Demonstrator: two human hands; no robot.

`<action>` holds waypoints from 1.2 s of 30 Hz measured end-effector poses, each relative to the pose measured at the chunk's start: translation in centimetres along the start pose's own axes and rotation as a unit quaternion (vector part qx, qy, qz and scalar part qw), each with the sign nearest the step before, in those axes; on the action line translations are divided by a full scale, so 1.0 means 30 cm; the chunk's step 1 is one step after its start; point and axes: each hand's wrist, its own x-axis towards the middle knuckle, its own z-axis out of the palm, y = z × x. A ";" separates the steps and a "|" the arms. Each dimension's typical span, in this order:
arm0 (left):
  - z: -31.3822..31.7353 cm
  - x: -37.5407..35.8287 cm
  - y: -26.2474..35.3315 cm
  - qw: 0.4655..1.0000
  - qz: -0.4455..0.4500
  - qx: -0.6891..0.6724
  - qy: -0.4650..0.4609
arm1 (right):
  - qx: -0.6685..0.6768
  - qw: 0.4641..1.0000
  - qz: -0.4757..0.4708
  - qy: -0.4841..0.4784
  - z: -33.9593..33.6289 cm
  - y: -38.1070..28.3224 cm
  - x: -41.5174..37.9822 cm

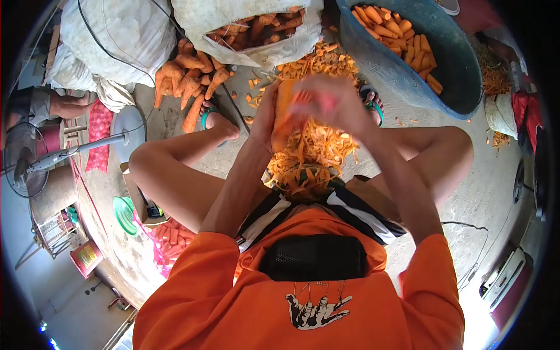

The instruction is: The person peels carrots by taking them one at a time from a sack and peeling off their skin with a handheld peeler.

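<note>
Orange carrot [283,108] lies in left hand [266,119]; tub [452,67] bears illegible lettering [376,68].

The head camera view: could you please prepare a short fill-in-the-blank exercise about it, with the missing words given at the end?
1. The left hand grips a large ____ near the orange peelings.
2. Many peeled carrots lie in a big ____ tub.
3. The fan stands on the person's ____ side.
4. The print on the orange shirt shows a black-and-white ____.

Missing words: carrot; blue; left; hand.
</note>
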 end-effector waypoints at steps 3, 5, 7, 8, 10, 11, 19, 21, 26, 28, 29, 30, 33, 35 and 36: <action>-0.072 -0.004 -0.024 0.999 -0.009 0.021 -0.035 | 0.048 0.983 0.146 0.096 -0.064 0.123 0.037; -0.059 -0.006 -0.014 0.992 -0.075 -0.082 -0.065 | 0.164 0.967 0.128 0.147 -0.090 0.093 0.049; -0.006 -0.014 -0.005 0.997 -0.048 -0.052 -0.034 | 0.149 0.974 0.139 0.095 -0.016 0.031 -0.008; 0.014 -0.006 0.005 1.000 -0.021 -0.020 -0.004 | 0.010 0.999 0.004 0.032 -0.002 -0.042 -0.019; -0.027 0.009 0.014 0.999 -0.024 -0.009 -0.033 | -0.102 0.987 -0.122 -0.007 -0.003 -0.022 -0.011; -0.060 -0.001 -0.001 0.998 -0.033 0.000 -0.058 | -0.076 0.990 -0.116 0.020 -0.012 0.034 0.004; 0.005 -0.005 0.020 1.000 -0.008 -0.003 0.010 | -0.055 0.998 -0.032 0.023 0.020 -0.035 -0.011; -0.032 -0.031 0.005 0.999 -0.021 0.008 -0.042 | -0.077 0.994 -0.074 0.021 0.009 0.009 -0.020; -0.030 -0.003 0.007 0.987 -0.086 -0.121 -0.062 | 0.237 0.953 0.131 0.138 -0.001 -0.008 0.009; 0.052 -0.008 0.003 0.997 0.005 -0.071 0.023 | 0.077 0.994 -0.013 0.071 0.024 -0.098 -0.019; 0.044 0.003 0.006 0.997 0.005 -0.069 0.022 | -0.085 0.985 -0.152 0.002 0.029 -0.114 -0.027; 0.013 0.004 0.002 0.999 -0.003 -0.052 -0.014 | -0.075 0.989 -0.125 0.021 0.007 -0.035 -0.025; -0.049 -0.017 -0.006 0.992 -0.062 -0.067 -0.084 | -0.038 0.990 0.062 0.118 -0.096 0.137 0.017; -0.031 -0.017 -0.005 0.992 -0.078 -0.073 -0.069 | 0.111 0.977 0.112 0.140 -0.068 0.059 0.028; -0.025 -0.008 -0.010 0.996 -0.056 -0.046 -0.057 | 0.248 0.953 0.111 0.132 -0.036 -0.016 0.020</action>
